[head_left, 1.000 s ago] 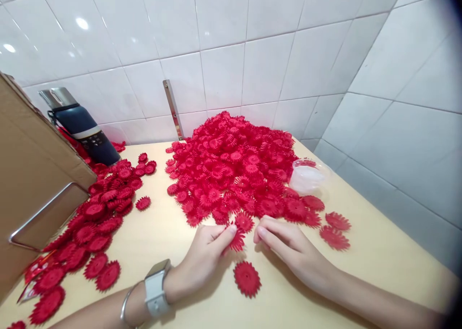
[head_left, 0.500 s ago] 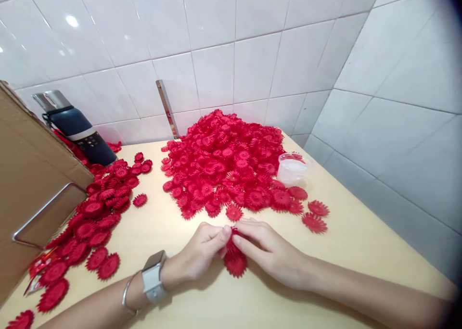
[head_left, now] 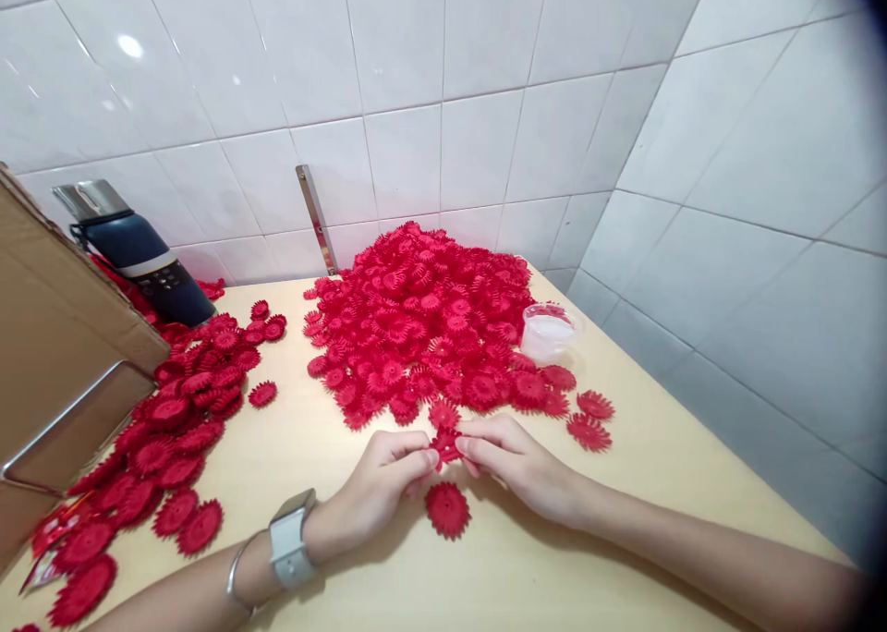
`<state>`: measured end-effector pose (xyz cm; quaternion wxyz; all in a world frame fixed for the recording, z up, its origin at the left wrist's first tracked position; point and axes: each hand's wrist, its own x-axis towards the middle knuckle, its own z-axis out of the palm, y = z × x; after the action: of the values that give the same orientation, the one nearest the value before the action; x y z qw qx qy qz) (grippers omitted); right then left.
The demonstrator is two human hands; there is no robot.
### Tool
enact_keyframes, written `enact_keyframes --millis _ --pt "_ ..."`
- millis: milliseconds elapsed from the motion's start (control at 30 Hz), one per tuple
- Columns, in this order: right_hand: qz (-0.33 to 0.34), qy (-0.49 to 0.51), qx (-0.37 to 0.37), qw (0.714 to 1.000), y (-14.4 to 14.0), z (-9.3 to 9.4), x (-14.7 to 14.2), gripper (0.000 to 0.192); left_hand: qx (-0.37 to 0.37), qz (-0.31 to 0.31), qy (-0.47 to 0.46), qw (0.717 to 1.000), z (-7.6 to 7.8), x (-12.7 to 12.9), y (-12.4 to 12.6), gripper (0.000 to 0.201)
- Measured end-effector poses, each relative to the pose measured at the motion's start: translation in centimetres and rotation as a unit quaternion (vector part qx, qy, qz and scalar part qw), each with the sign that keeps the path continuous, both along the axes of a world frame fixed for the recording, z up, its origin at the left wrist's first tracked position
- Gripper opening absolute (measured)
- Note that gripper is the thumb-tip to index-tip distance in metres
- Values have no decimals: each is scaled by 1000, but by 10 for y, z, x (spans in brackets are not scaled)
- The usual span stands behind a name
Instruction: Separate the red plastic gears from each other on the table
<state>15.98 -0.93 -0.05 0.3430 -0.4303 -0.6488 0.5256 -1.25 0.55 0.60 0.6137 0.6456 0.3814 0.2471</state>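
Left hand point(head_left: 381, 489) and right hand point(head_left: 516, 461) meeting at lower centre of frame, fingers of both pinching one red flower piece point(head_left: 443, 447) between them, just above counter point(head_left: 665, 493). Second red flower point(head_left: 447, 509) lying flat directly below. Big red pile point(head_left: 422, 322) sitting behind, smaller heap point(head_left: 180, 419) at left.

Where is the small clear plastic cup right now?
In the head view, the clear plastic cup sits on the table right of centre, against the right edge of the big pile of red flower pieces, beyond the right hand.
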Motion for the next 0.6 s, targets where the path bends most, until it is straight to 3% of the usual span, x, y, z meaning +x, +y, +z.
enact_keyframes --millis 233,467,600 --pt "19 -27 24 999 3 -6 3 27 -32 -8 -10 999 -3 1 3 27" --pt "42 -98 181 978 4 -1 7 26 -8 -11 10 1000 0 0 0 27" --pt "31 -99 213 972 5 -3 8 27 32 -15 23 999 2 1 -1 29"
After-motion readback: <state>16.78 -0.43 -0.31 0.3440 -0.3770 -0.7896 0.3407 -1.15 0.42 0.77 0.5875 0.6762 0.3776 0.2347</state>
